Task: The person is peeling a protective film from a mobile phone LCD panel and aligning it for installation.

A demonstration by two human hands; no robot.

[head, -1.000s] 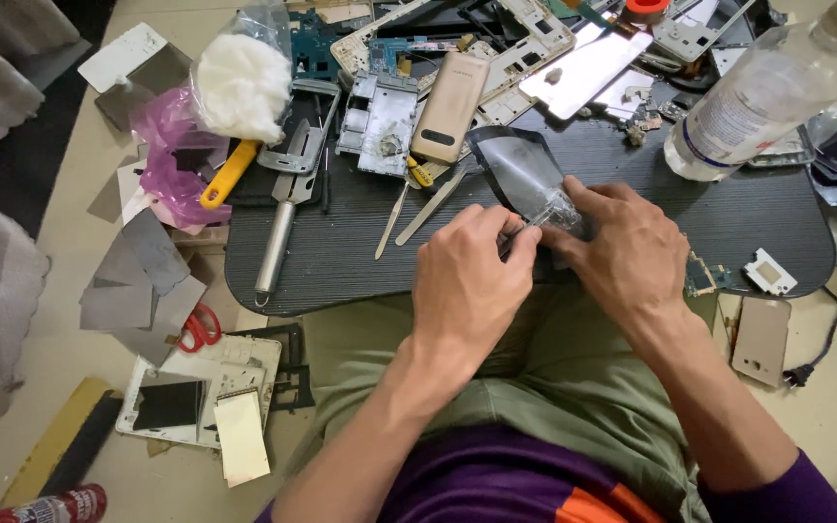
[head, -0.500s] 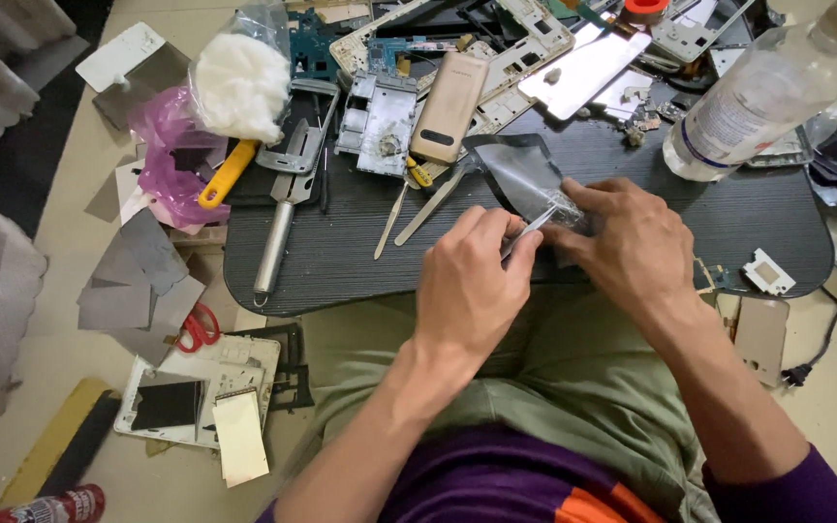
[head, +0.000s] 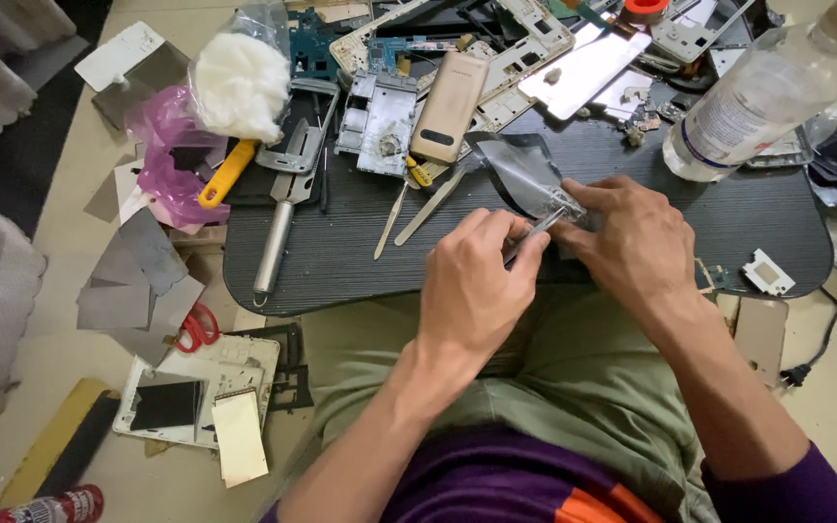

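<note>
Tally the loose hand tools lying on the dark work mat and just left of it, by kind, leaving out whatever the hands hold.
Tweezers: 2, crossed below the gold phone
Yellow-handled tool: 1, beside the pink bag
Metal-handled tool: 1, lying lengthwise on the mat
Red-handled scissors: 1, on the floor left of the mat
Total: 5

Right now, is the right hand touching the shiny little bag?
Touching. The head view shows the right hand with its fingertips pinching the edge of the shiny bag over the dark mat.
</note>
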